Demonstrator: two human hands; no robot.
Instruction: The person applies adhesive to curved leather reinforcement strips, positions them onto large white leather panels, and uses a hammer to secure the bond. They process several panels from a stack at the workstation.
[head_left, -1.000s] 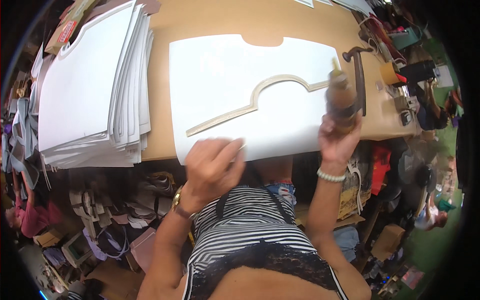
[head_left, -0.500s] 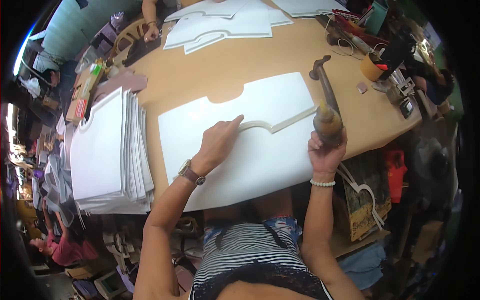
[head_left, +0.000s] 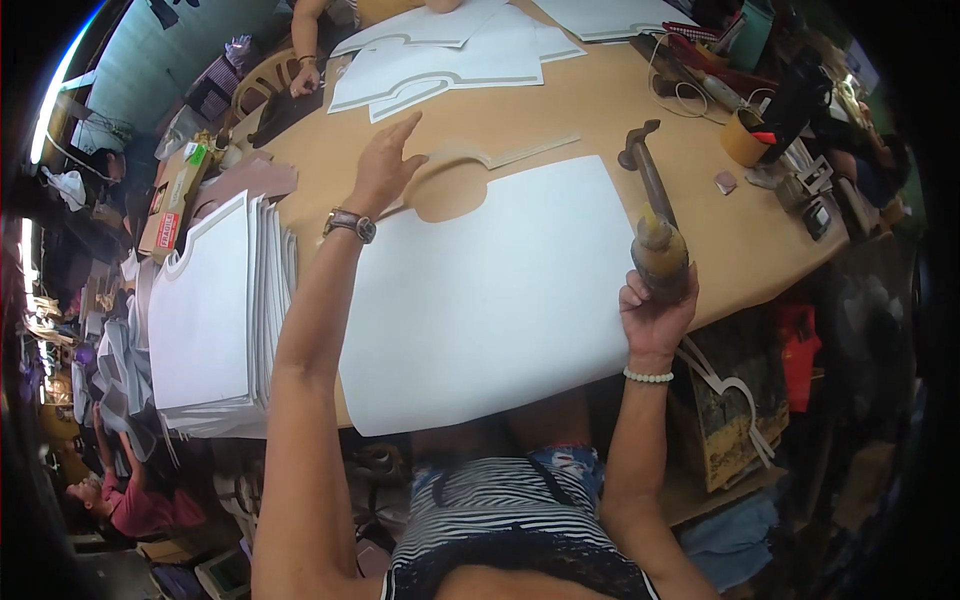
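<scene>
A white sheet (head_left: 500,290) with a curved notch in its far edge lies on the table in front of me. Just beyond that edge, a thin beige curved strip (head_left: 535,150) rests on the tabletop. My left hand (head_left: 385,170) is over the strip's left part, thumb and fingers apart; part of the strip is hidden beneath it. On the right, my right hand (head_left: 657,318) grips a squeeze bottle (head_left: 660,262) with a yellowish nozzle and brownish contents, held upright near the sheet's right edge. A hammer (head_left: 655,180) lies behind the bottle.
A thick stack of white sheets (head_left: 205,310) stands at the left. More white pieces with beige edging (head_left: 470,65) lie at the far side, by another person's hand (head_left: 305,78). Cables, an orange cup (head_left: 742,140) and small tools crowd the right edge.
My left hand has moved away from me and leftward, and its fingers have spread. The beige strip has gone from on the sheet to the table beyond it. My right hand still holds the bottle.
</scene>
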